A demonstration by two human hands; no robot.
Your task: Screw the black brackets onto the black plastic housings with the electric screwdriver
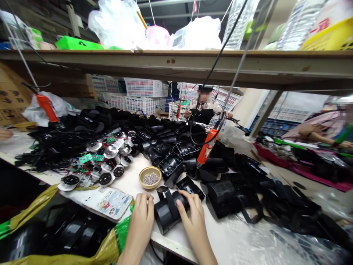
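A black cylindrical housing (165, 213) with a strap-like bracket across it lies at the front edge of the white table. My right hand (190, 209) is closed round its right end, thumb on top. Beside its left end is my left hand (142, 211), fingers bent and pressed together; whether they grip anything is hidden. Just behind stands a small bowl (150, 177) of tiny metal screws. An orange electric screwdriver (207, 149) hangs to the right, above more black housings.
Silver speaker-like parts with green circuit boards (102, 162) and black cables cover the left. A phone (113, 202) lies near an open yellow-green sack (110, 244). Another orange screwdriver (46, 106) hangs at far left. One person (202, 110) works opposite, another at far right. A shelf crosses above.
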